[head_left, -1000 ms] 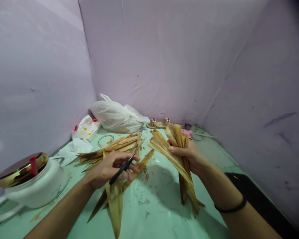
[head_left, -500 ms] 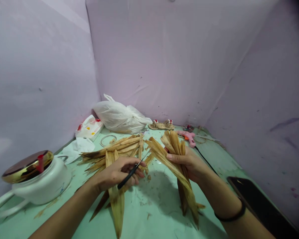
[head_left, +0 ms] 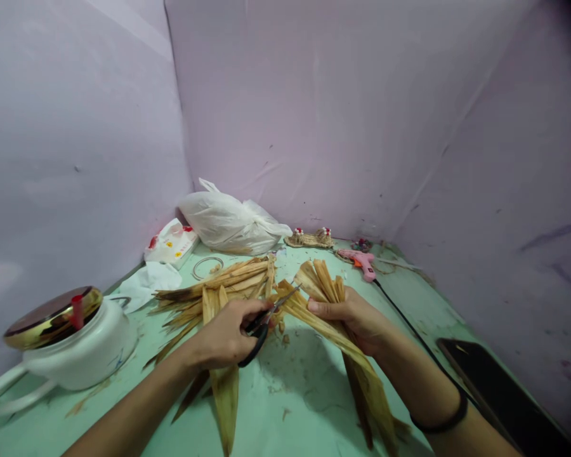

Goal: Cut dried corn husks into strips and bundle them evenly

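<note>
My left hand (head_left: pixel 231 333) is closed round the black handles of a pair of scissors (head_left: pixel 261 327). Their blades point up and right, over the top end of a dried leaf in the other bundle. That bundle of dried yellow-brown leaves (head_left: pixel 356 355) is pinched in my right hand (head_left: pixel 356 317), its tops fanned out and its long tips hanging down to the right. Beside and beneath my left hand, more dried leaves (head_left: pixel 238 279) lie in a pile, and one broad leaf (head_left: pixel 226 400) points toward the front edge.
Around the green table (head_left: pixel 299 412) are a white pot (head_left: pixel 85 349) with a gold lid, a tissue pack (head_left: pixel 171 247), a white plastic bag (head_left: pixel 233 222), a metal ring (head_left: pixel 207 268), a woven piece (head_left: pixel 309 238), a pink glue gun (head_left: pixel 364 263) with black cord and a dark phone (head_left: pixel 499 393).
My left hand has turned and closed round the scissors, bringing their blades up to the leaf tops. The bundle in my right hand has moved slightly left and down.
</note>
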`<state>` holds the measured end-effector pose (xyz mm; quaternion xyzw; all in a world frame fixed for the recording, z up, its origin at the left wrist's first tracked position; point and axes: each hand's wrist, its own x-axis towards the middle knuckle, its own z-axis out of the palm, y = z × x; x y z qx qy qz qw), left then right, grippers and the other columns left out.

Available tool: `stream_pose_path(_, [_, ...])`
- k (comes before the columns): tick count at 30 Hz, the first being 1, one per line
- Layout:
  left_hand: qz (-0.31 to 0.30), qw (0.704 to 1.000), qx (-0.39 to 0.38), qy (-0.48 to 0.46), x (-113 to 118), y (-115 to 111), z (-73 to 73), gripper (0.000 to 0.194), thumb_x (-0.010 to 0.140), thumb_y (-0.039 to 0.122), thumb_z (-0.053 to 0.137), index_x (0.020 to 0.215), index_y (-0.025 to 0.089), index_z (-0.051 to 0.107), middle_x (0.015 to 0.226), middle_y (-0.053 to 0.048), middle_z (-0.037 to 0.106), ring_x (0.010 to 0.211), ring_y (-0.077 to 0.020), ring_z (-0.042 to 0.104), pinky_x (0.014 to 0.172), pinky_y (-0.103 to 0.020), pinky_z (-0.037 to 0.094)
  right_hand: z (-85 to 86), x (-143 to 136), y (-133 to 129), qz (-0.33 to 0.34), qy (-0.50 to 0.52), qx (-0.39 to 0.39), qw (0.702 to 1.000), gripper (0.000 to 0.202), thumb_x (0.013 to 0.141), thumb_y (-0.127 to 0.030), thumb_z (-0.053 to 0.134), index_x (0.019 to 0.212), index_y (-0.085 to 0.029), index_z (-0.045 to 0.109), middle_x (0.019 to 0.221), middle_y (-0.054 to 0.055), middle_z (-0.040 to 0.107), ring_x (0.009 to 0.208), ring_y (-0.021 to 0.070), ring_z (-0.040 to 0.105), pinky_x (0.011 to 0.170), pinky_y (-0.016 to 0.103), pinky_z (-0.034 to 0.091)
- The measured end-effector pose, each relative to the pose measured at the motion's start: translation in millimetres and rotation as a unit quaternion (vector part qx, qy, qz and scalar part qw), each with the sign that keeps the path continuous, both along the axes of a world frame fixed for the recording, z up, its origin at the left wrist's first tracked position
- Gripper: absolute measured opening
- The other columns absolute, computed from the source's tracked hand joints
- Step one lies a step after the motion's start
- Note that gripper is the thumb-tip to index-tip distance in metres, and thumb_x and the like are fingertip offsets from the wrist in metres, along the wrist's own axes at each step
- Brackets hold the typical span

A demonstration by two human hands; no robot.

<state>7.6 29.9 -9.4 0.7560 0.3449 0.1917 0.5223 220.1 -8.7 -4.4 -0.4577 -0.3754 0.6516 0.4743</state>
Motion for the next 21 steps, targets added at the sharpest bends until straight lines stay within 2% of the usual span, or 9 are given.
stream_pose_path(3, [0.006, 0.999, -0.03, -0.017, 3, -2, -0.3, 0.023, 0.066, 0.027, 0.056, 0.083, 0.012, 0.06, 0.074, -0.003, 0.058, 0.064, -0.014, 0.054, 0.056, -0.022, 0.041, 1.8, 0, 0, -0.003, -0.007, -0.005, 1.0, 0.031, 0.049, -0.023, 0.079, 0.075, -0.013, 0.066, 0.063, 0.002, 0.066, 0.055, 0.0139, 0.06, 0.054, 0.024, 0.047])
stream_pose_path(8, [0.016, 0.996, -0.093, 0.0, 3, 0, -4.1, 0.033, 0.061, 0.023, 0.056, 0.091, 0.012, 0.061, 0.083, -0.007, 0.063, 0.055, -0.0143, 0.057, 0.042, -0.022, 0.039, 2.5, 3, 1, 0.0, -0.019, 0.0, 1.0, 0.032, 0.05, -0.023, 0.078, 0.076, -0.011, 0.066, 0.063, 0.002, 0.065, 0.053, 0.0128, 0.058, 0.051, 0.023, 0.044])
stream_pose_path(14, [0.007, 0.997, -0.068, -0.036, 2, 3, -11.3, 0.031, 0.056, 0.014, 0.061, 0.087, 0.013, 0.064, 0.083, -0.006, 0.066, 0.073, -0.0171, 0.062, 0.062, -0.023, 0.048, -1.1, 6, 2, -0.008, -0.03, -0.016, 0.999, 0.036, 0.048, -0.02, 0.077, 0.08, -0.011, 0.064, 0.065, 0.003, 0.065, 0.055, 0.0136, 0.058, 0.053, 0.024, 0.044])
stream_pose_path(17, [0.028, 0.993, -0.11, -0.023, 4, 2, -13.7, 0.038, 0.058, 0.019, 0.062, 0.096, 0.013, 0.062, 0.089, -0.009, 0.067, 0.07, -0.0187, 0.063, 0.05, -0.022, 0.047, -1.1, 6, 3, -0.028, -0.053, -0.019, 0.998, 0.031, 0.05, -0.02, 0.076, 0.076, -0.012, 0.062, 0.063, 0.002, 0.063, 0.051, 0.0125, 0.056, 0.049, 0.023, 0.043])
stream_pose_path(21, [0.037, 0.989, -0.141, -0.008, 4, 1, -12.1, 0.039, 0.061, 0.021, 0.057, 0.099, 0.014, 0.058, 0.09, -0.01, 0.067, 0.053, -0.0151, 0.061, 0.034, -0.018, 0.038, 2.8, 8, 2, -0.049, -0.096, -0.009, 0.994, 0.023, 0.051, -0.02, 0.075, 0.06, -0.014, 0.054, 0.049, -0.003, 0.053, 0.042, 0.0079, 0.046, 0.039, 0.02, 0.034])
